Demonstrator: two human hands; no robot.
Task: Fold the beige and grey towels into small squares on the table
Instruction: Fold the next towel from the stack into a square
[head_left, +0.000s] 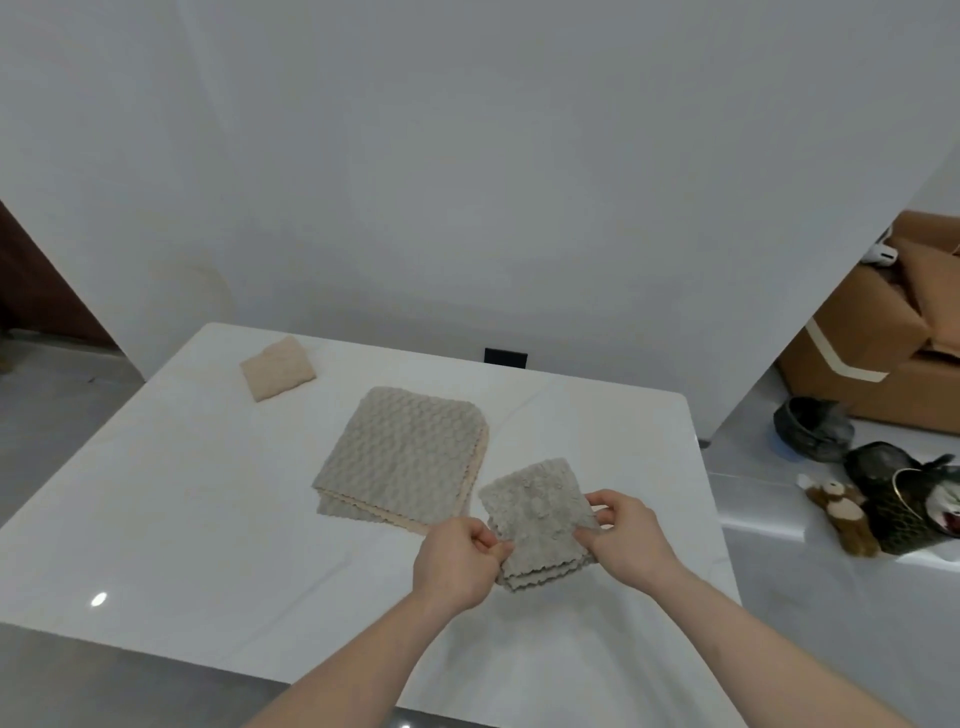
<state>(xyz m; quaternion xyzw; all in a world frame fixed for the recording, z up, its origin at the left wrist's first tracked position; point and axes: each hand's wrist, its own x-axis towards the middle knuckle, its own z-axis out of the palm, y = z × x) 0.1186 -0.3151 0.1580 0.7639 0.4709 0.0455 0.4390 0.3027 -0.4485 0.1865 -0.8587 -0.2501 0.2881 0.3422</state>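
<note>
A small grey towel (537, 514), folded into a square of several layers, sits between my hands just above the white table (182, 509). My left hand (460, 564) pinches its left edge and my right hand (626, 535) pinches its right edge. Behind it a stack of larger towels (402, 457) lies flat on the table, grey on top with a beige layer showing at the right and front edges. A small folded beige towel (278, 367) rests at the table's far left.
A white wall stands right behind the table, with a black socket (505, 357) at its foot. To the right are cardboard boxes (878, 338), a dark bowl (810, 428), a dark bag (906, 499) and a brown plush toy (841, 512) on a white surface.
</note>
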